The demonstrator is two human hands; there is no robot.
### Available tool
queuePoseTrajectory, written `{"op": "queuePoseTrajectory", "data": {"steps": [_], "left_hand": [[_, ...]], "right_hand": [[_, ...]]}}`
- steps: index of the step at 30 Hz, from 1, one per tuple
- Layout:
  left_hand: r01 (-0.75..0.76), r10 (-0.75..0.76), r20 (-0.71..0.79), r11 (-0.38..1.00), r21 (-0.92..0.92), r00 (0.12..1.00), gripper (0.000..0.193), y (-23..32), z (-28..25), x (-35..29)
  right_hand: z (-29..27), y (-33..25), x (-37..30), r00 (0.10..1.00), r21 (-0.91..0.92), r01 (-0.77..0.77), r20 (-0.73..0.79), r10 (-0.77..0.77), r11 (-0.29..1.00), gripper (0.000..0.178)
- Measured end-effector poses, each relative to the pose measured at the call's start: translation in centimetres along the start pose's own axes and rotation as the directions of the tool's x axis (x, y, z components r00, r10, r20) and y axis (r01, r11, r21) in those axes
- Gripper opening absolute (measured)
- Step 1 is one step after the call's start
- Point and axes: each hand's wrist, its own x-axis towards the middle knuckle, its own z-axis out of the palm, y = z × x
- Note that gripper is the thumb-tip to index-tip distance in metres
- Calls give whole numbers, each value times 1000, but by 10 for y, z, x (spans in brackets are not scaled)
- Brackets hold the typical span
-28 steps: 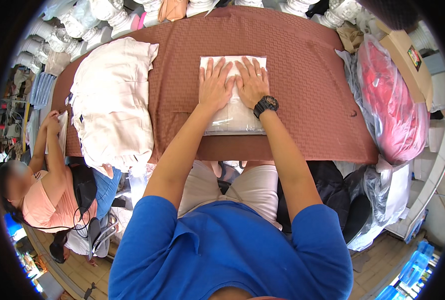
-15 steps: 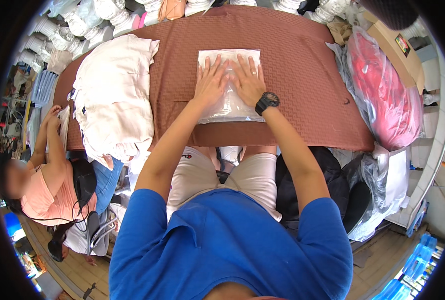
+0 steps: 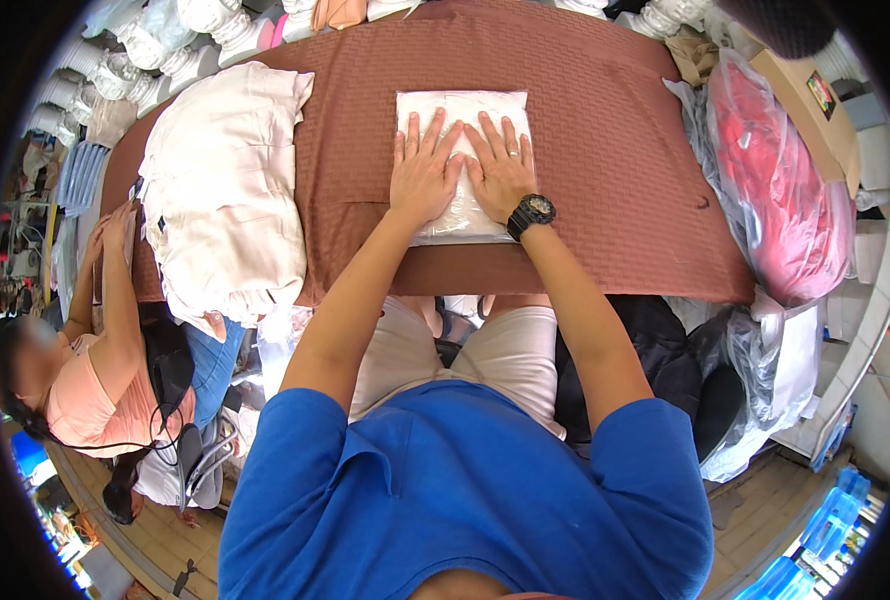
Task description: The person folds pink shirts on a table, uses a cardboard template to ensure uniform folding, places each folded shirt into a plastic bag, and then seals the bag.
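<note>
A folded white garment in a clear plastic bag (image 3: 462,215) lies flat on the brown-covered table (image 3: 585,150) in front of me. My left hand (image 3: 424,170) rests palm down on its left half, fingers stretched toward the far edge. On the right half lies my right hand (image 3: 502,170), also flat with the fingers apart, a ring on one finger and a black watch (image 3: 533,212) at the wrist. Neither hand grips anything; both touch the top of the package.
A tall pile of cream garments (image 3: 227,190) stands on the table to the left. At the right edge leans a clear bag of red cloth (image 3: 780,180) beside a cardboard box (image 3: 810,110). A co-worker in a peach shirt (image 3: 100,395) sits at the left. White balusters (image 3: 215,22) line the far side.
Both hands have slid slightly nearer to me over the package, and the thumbs have drawn a little apart. The co-worker's arms have shifted at the table's left edge.
</note>
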Motion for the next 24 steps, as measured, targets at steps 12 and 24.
{"op": "queuePoseTrajectory", "data": {"steps": [12, 24], "left_hand": [[0, 0, -8, 1000, -30, 1000, 50, -4, 6, 1], [118, -117, 29, 991, -64, 993, 60, -46, 20, 45]], "right_hand": [[3, 3, 1, 1000, 32, 0, 13, -1, 999, 52], [12, 42, 56, 995, 31, -89, 52, 87, 996, 58]]}}
